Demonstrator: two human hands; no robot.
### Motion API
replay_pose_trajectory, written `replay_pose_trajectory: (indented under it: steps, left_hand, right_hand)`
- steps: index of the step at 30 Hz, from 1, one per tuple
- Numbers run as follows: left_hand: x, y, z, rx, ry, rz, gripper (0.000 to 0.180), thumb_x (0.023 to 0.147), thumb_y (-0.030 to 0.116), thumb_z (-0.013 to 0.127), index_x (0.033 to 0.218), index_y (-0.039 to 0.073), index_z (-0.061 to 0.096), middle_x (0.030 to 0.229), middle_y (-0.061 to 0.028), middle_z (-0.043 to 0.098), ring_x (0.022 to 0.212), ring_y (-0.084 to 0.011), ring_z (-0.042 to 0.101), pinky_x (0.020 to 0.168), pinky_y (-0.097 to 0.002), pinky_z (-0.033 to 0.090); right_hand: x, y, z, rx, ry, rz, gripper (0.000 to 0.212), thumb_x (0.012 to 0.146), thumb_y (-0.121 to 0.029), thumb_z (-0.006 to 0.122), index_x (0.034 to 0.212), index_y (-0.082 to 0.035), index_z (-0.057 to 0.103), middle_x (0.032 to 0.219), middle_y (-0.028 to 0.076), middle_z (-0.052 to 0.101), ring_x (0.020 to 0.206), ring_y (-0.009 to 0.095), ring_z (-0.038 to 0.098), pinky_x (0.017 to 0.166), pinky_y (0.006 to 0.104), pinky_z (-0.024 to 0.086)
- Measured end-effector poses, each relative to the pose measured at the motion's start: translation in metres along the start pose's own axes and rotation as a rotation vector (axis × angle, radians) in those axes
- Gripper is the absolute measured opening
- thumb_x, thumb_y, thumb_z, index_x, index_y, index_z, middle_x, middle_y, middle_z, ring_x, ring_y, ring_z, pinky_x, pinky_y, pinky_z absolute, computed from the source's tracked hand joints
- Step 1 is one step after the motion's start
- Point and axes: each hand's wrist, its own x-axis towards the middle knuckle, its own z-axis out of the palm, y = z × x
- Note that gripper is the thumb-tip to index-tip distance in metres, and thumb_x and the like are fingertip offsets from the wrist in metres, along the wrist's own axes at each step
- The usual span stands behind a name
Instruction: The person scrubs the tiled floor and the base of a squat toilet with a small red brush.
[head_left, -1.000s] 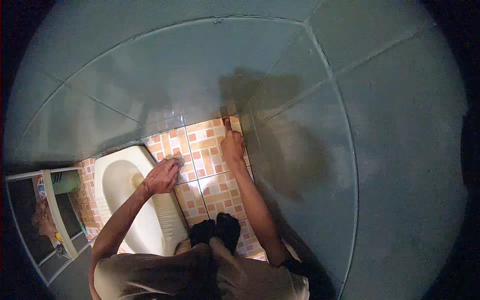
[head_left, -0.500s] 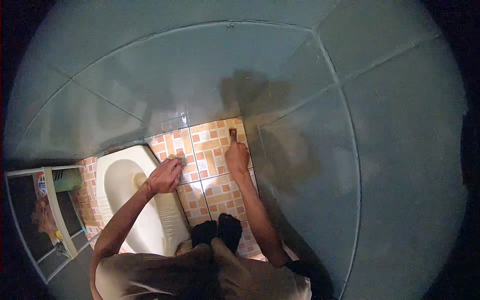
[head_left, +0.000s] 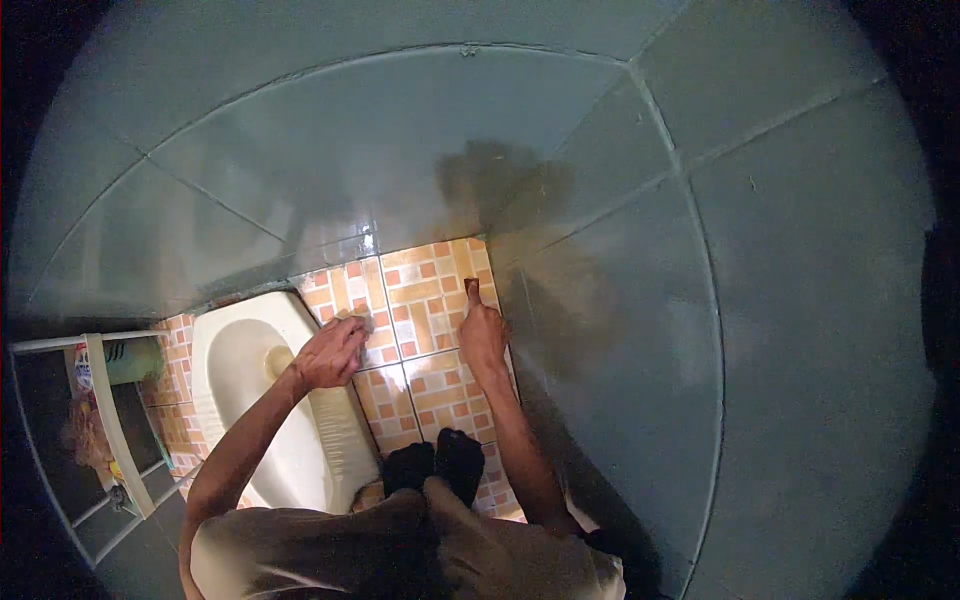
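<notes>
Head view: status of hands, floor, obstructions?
Right hand at tiles, small brown piece by its fingertip. Left hand by toilet, grip unclear. Wall close on right.

Your glossy floor tiles (head_left: pixel 438 388) look like glazed ceramic, as does the smooth, shiny toilet pan (head_left: pixel 335 440), while the smooth walls (head_left: pixel 800 330) carry a faint sheen and your trousers (head_left: pixel 350 540) are matt cloth.

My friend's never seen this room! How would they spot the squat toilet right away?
Find the orange, cream and white tiled floor below the grey walls. On its left side, between the person's left hand and the white rack, is the squat toilet. Unlike the thin-barred rack, it's low, solid and cream-coloured, with a long hollow bowl.
</notes>
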Motion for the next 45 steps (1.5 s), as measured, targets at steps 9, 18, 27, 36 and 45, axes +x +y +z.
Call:
replay_pose_trajectory:
  steps: [9,18,27,36,45]
  left_hand:
    - [0.009,0.009,-0.01,-0.028,-0.069,-0.03,0.04,0.075,0.007,0.058,0.113,-0.004,0.056,0.113,-0.022,0.054,0.099,-0.0384,0.056,0.093,-0.0457,0.047]
    - [0.006,0.008,-0.009,-0.014,0.031,0.008,0.039,0.075,0.007,0.057,0.112,-0.004,0.057,0.113,-0.0213,0.053,0.099,-0.0375,0.056,0.093,-0.0462,0.046]
    - [0.003,0.004,-0.005,0.017,-0.029,0.004,0.039,0.08,0.013,0.058,0.116,-0.003,0.056,0.121,-0.0223,0.052,0.103,-0.0379,0.056,0.093,-0.0465,0.046]
    - [-0.004,0.004,-0.01,0.016,-0.035,-0.027,0.036,0.08,0.011,0.058,0.113,-0.004,0.056,0.119,-0.0238,0.052,0.101,-0.0386,0.055,0.091,-0.0472,0.046]
    - [0.005,0.008,-0.014,0.028,-0.078,-0.02,0.038,0.074,0.011,0.06,0.11,-0.004,0.057,0.11,-0.0212,0.053,0.095,-0.037,0.055,0.089,-0.0457,0.046]
  right_hand:
    - [0.063,-0.016,0.003,0.021,0.18,-0.055,0.045,0.096,-0.008,0.053,0.137,0.009,0.044,0.086,0.028,0.069,0.082,0.042,0.07,0.068,0.0488,0.057]
    - [0.074,-0.017,0.005,-0.05,0.15,-0.087,0.024,0.097,-0.01,0.051,0.105,0.011,0.061,0.086,0.027,0.07,0.082,0.04,0.072,0.067,0.0474,0.06]
    - [0.031,-0.018,0.0,0.0,0.119,-0.015,0.022,0.093,-0.006,0.055,0.105,0.013,0.059,0.085,0.027,0.07,0.081,0.04,0.072,0.067,0.0458,0.06]
    - [0.011,-0.014,0.023,0.061,0.04,-0.019,0.047,0.095,-0.003,0.05,0.132,0.019,0.032,0.083,0.032,0.068,0.079,0.043,0.071,0.067,0.0476,0.06]
    - [0.055,-0.024,0.008,0.095,0.21,-0.071,0.028,0.097,-0.004,0.05,0.114,0.019,0.052,0.08,0.033,0.067,0.077,0.042,0.072,0.058,0.0474,0.058]
